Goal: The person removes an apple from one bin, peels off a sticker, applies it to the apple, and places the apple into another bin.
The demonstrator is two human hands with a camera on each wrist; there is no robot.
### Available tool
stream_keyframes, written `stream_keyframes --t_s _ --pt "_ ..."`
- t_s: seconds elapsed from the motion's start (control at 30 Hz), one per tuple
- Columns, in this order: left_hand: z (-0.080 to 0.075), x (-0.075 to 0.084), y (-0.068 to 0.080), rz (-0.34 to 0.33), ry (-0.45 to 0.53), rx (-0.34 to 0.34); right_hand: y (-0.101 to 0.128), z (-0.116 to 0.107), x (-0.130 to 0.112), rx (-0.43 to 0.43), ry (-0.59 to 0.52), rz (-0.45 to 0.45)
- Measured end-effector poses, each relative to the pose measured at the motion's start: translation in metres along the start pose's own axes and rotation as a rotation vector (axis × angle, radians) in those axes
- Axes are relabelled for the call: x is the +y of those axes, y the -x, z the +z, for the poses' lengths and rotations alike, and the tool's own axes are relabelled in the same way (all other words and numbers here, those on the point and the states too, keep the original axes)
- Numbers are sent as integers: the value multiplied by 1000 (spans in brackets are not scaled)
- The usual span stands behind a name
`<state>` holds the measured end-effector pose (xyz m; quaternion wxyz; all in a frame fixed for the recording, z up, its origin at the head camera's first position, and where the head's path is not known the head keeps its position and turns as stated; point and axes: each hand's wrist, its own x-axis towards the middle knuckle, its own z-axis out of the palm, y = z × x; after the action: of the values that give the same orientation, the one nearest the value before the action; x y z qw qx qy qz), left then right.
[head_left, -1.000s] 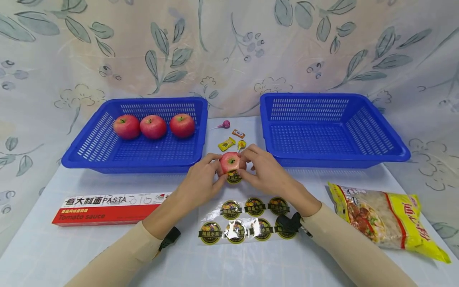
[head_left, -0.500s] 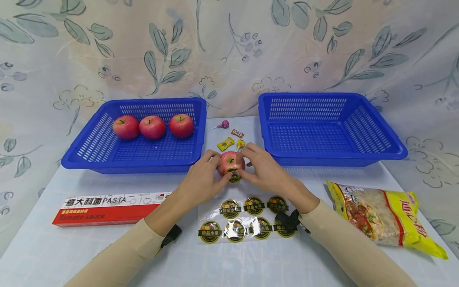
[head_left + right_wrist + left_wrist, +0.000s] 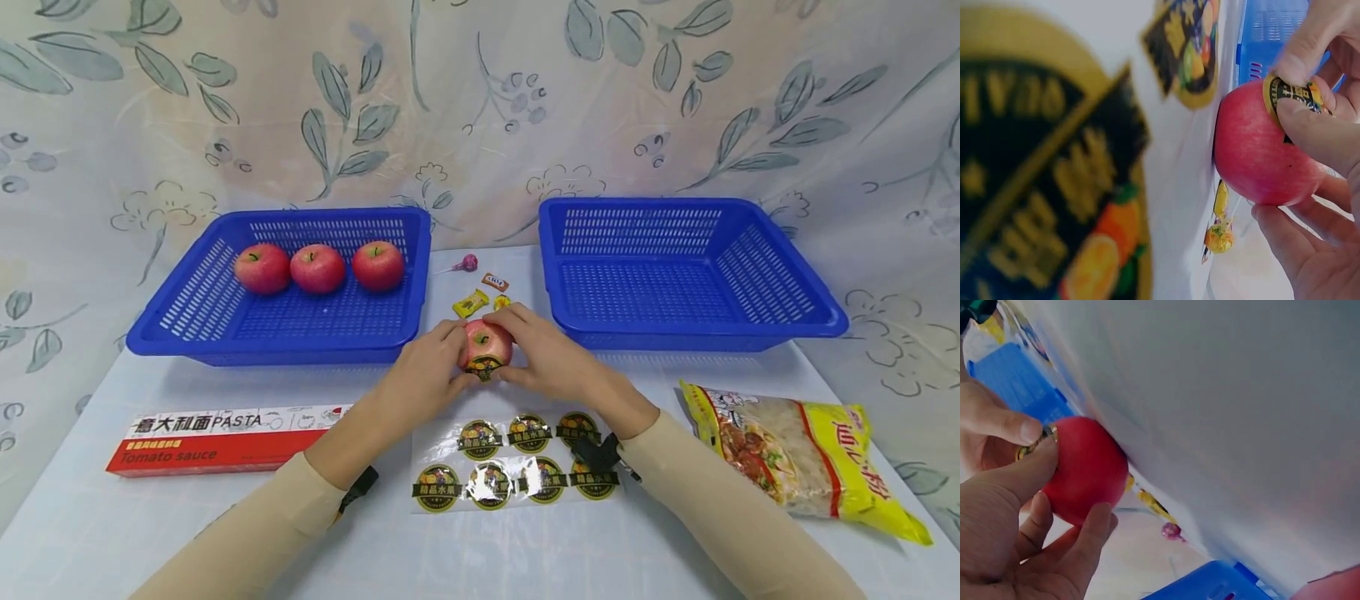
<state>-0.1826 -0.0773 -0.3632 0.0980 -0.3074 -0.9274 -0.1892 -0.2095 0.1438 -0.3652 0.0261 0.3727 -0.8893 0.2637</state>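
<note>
A red apple (image 3: 486, 342) sits on the table between two blue baskets, held from both sides. My left hand (image 3: 427, 368) curls round its left side; my right hand (image 3: 536, 354) curls round its right. A round black-and-gold sticker (image 3: 484, 366) lies on the apple's near face, and both thumbs press on it. The right wrist view has the sticker (image 3: 1291, 97) on the apple (image 3: 1254, 150) under a thumb. From the left wrist, the apple (image 3: 1085, 469) rests in my fingers. Nearer to me lies a clear sheet with several such stickers (image 3: 517, 457).
The left blue basket (image 3: 187, 321) holds three red apples (image 3: 318, 267). The right blue basket (image 3: 787, 312) has nothing in it. Small sweets (image 3: 472, 302) and a lollipop (image 3: 465, 264) lie between the baskets. A red pasta box (image 3: 217, 437) lies left, a yellow noodle bag (image 3: 802, 454) right.
The sticker, which hung at the apple's lower edge, now lies flat on its near face. Both hands have closed tighter round the apple and shifted slightly away from me.
</note>
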Motion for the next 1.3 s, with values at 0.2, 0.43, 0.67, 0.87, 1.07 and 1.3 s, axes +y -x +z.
stream_keyframes --t_s 0.2,0.43,0.67,0.87,1.07,1.3 --pt "-3 -3 -3 -16 -31 -28 -5 -2 2 -40 -15 -31" --pt "-4 -5 -5 5 -67 -41 -9 -2 5 -45 -53 -55" --pt "-3 -6 -3 51 -64 -55 -8 -1 8 -46 -69 -79" --pt "-6 -5 1 70 69 -93 8 -10 -6 -80 5 -18" --pt "-17 -6 0 124 147 -100 28 -32 -25 -81 47 43" --pt "-14 -3 -8 91 195 -144 51 -68 -32 -92 14 71"
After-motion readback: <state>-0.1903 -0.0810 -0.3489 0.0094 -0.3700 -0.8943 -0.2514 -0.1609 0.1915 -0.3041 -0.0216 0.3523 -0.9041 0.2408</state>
